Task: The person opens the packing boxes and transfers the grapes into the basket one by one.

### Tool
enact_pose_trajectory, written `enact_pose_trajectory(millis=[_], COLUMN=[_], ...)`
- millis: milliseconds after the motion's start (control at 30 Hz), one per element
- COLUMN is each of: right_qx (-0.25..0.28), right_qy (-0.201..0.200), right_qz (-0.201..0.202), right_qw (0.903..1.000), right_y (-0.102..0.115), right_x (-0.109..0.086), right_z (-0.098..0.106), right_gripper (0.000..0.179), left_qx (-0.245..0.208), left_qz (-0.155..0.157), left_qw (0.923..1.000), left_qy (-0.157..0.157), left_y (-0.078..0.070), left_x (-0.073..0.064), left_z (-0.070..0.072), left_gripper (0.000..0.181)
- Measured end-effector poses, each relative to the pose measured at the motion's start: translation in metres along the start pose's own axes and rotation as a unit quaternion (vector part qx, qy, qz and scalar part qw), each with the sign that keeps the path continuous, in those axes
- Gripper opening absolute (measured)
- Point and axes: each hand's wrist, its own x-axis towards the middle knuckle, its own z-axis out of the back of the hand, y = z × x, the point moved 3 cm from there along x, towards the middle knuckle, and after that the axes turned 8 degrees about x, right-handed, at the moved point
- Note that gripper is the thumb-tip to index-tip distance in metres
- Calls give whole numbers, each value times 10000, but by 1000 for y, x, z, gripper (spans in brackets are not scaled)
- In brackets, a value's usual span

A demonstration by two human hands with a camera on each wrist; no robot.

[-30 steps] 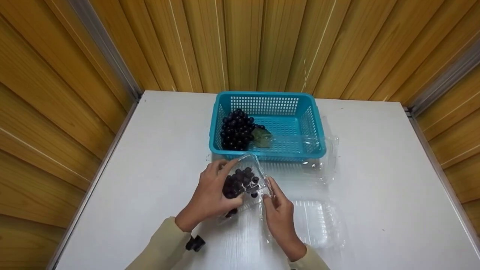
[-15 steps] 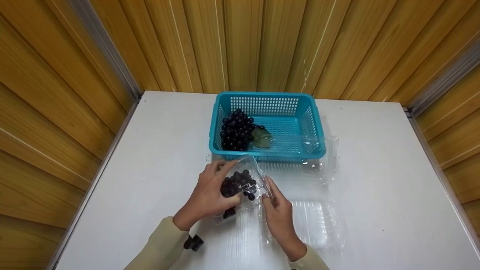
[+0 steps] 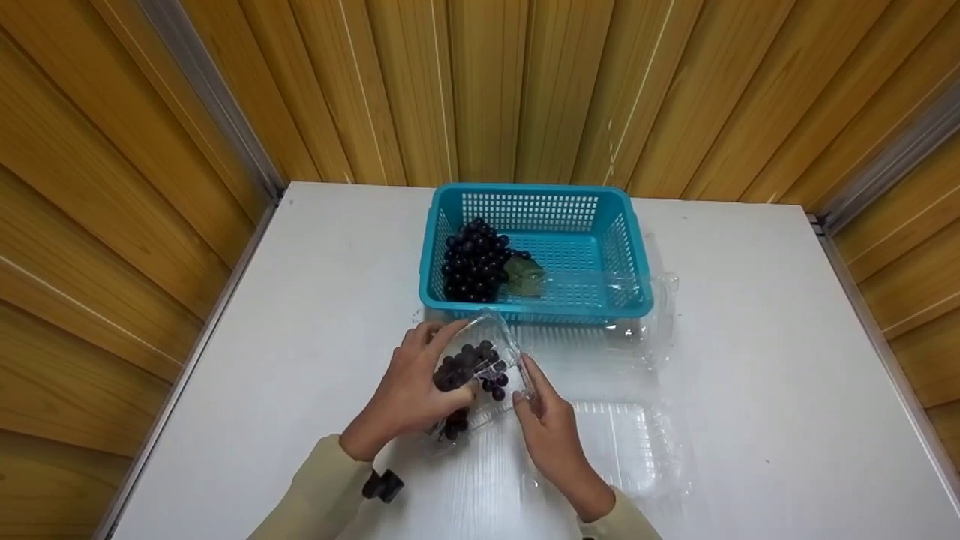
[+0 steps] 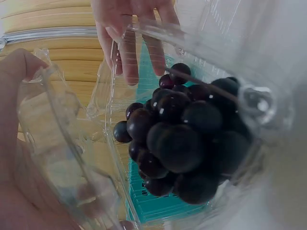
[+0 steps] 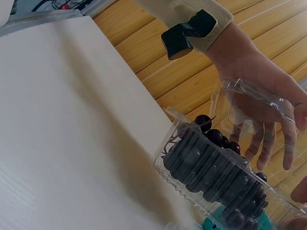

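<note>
A clear plastic clamshell box [image 3: 491,326] is held between both hands in front of the basket, with its hinged lid partly raised. Dark grapes [image 4: 177,143] fill one end of it. My left hand [image 3: 409,386] grips the lid side, fingers at the far edge and thumb at the near one. At the box's right edge, my right hand [image 3: 553,439] pinches the plastic between thumb and fingers. The right wrist view shows the ribbed box tilted, its grapes pressed along the wall and the left hand behind the lid.
Behind the hands stands a blue-green basket [image 3: 532,187] with a large bunch of dark grapes [image 3: 474,262] and a green leaf [image 3: 525,276]. One clear clamshell [image 3: 656,330] lies against the basket's front. Another clear container [image 3: 626,446] lies right of the right hand on the white table [image 3: 765,360].
Both hands have shifted slightly left with the clamshell. The grapes inside show lower and farther left. The basket and the other containers stay where they were.
</note>
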Motion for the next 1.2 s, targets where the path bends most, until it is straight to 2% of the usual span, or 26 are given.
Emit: enact_pose_trajectory(millis=[133, 267, 500, 767, 1000, 1200], right_qx=[-79, -210, -192, -97, -77, -58], right_qy=[389, 574, 709, 813, 1029, 1037], right_qz=[44, -15, -68, -419, -497, -425], right_qw=[9992, 9981, 9973, 9958, 9934, 9937], right_y=[-1, -3, -5, -4, -3, -2], right_x=[0, 0, 1, 2, 3, 3], right_z=[-1, -1, -1, 1, 1, 1], right_gripper=[57, 58, 55, 58, 64, 66], left_qx=[60, 139, 197, 128, 125, 254], left_qz=[-23, -10, 25, 14, -73, -182], left_qw=[10000, 9999, 9994, 9988, 9988, 9987], left_qy=[-14, 2, 285, 470, 470, 395], left_y=[2, 5, 8, 11, 13, 14], left_x=[0, 1, 2, 3, 4, 5], left_z=[-1, -1, -4, -5, -6, -5], left_gripper=[74, 74, 75, 74, 71, 74])
